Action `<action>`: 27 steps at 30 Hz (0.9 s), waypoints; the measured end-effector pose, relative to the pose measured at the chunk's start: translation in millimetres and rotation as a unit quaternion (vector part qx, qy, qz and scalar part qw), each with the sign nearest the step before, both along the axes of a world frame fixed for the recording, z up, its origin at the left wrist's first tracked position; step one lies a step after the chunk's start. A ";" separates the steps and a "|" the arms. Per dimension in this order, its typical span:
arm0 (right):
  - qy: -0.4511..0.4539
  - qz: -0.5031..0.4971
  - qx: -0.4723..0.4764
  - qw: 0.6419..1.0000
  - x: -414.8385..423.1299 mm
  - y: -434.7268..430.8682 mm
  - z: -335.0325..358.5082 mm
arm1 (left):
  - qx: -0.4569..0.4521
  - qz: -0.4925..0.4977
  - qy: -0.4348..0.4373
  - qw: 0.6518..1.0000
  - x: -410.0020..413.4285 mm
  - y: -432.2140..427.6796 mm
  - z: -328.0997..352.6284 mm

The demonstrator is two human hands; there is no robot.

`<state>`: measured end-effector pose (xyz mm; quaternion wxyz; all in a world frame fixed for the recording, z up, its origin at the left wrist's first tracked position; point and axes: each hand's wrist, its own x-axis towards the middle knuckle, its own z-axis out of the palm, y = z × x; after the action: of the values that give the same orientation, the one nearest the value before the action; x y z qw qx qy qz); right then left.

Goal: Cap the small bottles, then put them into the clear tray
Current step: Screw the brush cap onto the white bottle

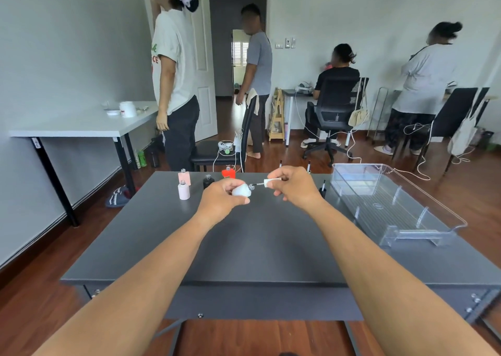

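Centrally, a white bottle (240,190) is held tilted above the counter (257,241), gripped in the curled fingers of the left hand (222,201), its open neck turned toward the right hand (295,186). A white cap (272,182) is pinched by the right hand, its brush stem reaching to the bottle's neck (cap not seated). Behind, near the counter's far edge, two pink bottles (183,190), a black bottle (208,182) and a red bottle (228,173) are stood uncapped. A clear tray (385,201) is set on the counter's right side, well apart from both hands.
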<state>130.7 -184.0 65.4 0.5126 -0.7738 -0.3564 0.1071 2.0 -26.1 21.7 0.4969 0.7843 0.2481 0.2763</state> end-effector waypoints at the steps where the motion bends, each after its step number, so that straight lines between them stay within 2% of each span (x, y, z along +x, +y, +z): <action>1: 0.000 -0.001 -0.001 1.000 0.2 -0.5 0.0 | 0.002 0.001 0.001 1.000 0.3 -0.5 0.2; 12: 0.013 0.027 -0.012 0.999 3.0 -0.9 -3.9 | 0.036 -0.024 0.028 0.999 7.0 -5.4 0.3; 22: 0.023 0.064 -0.012 0.998 28.9 5.9 1.5 | 0.019 -0.034 0.024 0.999 30.6 -3.8 4.6; 27: -0.006 0.055 -0.027 0.998 41.4 8.6 7.1 | 0.020 -0.042 0.021 0.999 42.4 -1.5 14.0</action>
<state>172.1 -175.4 72.5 0.4825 -0.7672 -0.3987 0.1401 44.4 -27.6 35.7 0.4874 0.8092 0.2198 0.2437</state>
